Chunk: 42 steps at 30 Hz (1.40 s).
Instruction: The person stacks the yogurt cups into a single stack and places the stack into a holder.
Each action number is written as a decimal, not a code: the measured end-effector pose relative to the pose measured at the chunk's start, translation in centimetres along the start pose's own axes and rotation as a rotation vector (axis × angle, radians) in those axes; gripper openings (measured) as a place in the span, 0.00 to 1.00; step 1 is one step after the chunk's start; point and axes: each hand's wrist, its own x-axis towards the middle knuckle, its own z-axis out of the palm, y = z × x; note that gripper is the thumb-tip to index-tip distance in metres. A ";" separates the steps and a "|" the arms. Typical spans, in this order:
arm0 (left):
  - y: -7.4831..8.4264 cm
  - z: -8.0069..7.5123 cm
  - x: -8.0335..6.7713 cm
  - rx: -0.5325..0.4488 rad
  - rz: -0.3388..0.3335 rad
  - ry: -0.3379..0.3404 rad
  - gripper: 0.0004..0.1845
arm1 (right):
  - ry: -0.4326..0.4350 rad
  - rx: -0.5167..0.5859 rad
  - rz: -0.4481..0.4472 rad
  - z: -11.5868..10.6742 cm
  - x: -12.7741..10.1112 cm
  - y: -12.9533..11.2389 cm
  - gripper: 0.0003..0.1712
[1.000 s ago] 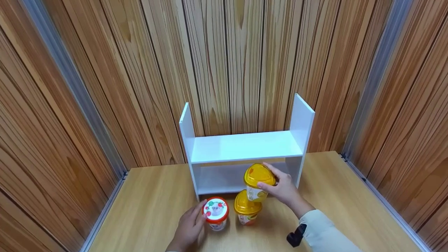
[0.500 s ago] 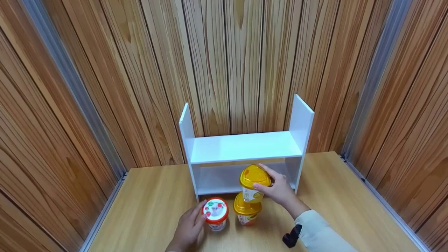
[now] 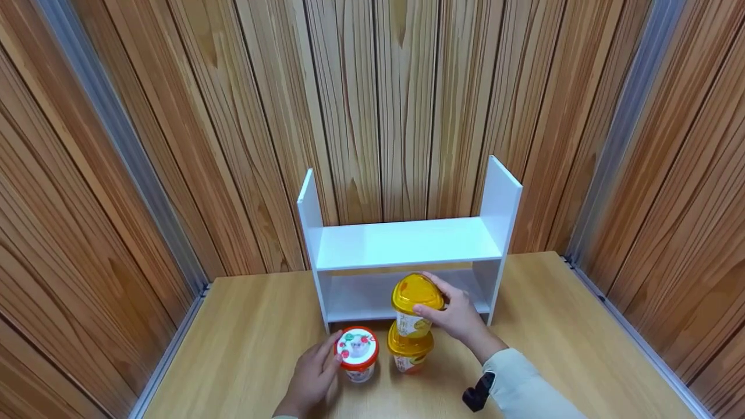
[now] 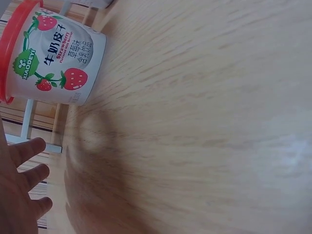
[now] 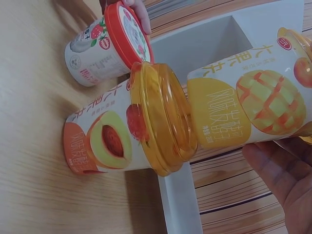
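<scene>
My right hand (image 3: 460, 314) grips a yogurt cup with a yellow lid and a mango picture (image 5: 270, 100), thumb on the near side. This cup is just over a second yogurt cup with a peach picture (image 5: 109, 141), which stands upright on the table; whether its base touches the lid below I cannot tell. To the left, a strawberry milk drink cup with a red-rimmed lid (image 3: 357, 349) stands upright. My left hand (image 3: 314, 372) touches its lid edge with thumb and forefinger. In the left wrist view, three other fingers (image 4: 34, 175) reach out straight, away from the cup.
A white shelf unit (image 3: 407, 244) with two levels and tall side panels stands right behind the cups. The light wooden table (image 3: 250, 326) extends to both sides. Wood-patterned walls (image 3: 401, 105) enclose it at the back and sides.
My right hand has moved left and slightly down with the mango yogurt cup, bringing it over the peach yogurt cup. The left hand and the strawberry cup stay nearly still.
</scene>
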 end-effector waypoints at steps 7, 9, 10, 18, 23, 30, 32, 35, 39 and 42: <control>-0.1 0.1 0.2 0.008 -0.048 -0.005 0.27 | -0.022 -0.002 -0.011 0.5 0.1 -0.3 0.41; -0.1 0.1 0.3 0.012 -0.058 -0.004 0.27 | -0.032 -0.003 -0.010 0.6 0.2 -0.3 0.41; -0.1 0.1 0.3 0.015 -0.059 -0.001 0.27 | -0.036 -0.003 -0.009 0.7 0.2 -0.3 0.41; 0.0 0.1 0.2 0.022 -0.054 -0.004 0.27 | -0.042 -0.014 -0.032 1.3 0.2 -0.6 0.43; 0.1 0.1 0.1 0.041 -0.053 -0.005 0.28 | -0.034 -0.017 -0.056 1.7 0.1 -0.6 0.42; 0.3 0.0 -0.1 0.058 -0.070 -0.005 0.29 | -0.055 -0.003 -0.045 2.1 0.1 -0.6 0.40; 0.3 0.0 -0.1 0.057 -0.070 -0.006 0.29 | -0.064 0.001 -0.035 2.2 0.1 -0.6 0.41; 0.3 0.0 0.0 0.055 -0.077 -0.006 0.28 | -0.072 0.005 -0.026 2.3 0.0 -0.6 0.41; 0.3 0.1 0.0 0.056 -0.087 -0.003 0.27 | -0.072 0.002 -0.024 2.6 0.1 -0.5 0.41; 0.3 0.2 0.0 0.055 -0.101 0.001 0.27 | -0.071 -0.004 -0.028 2.7 0.1 -0.6 0.43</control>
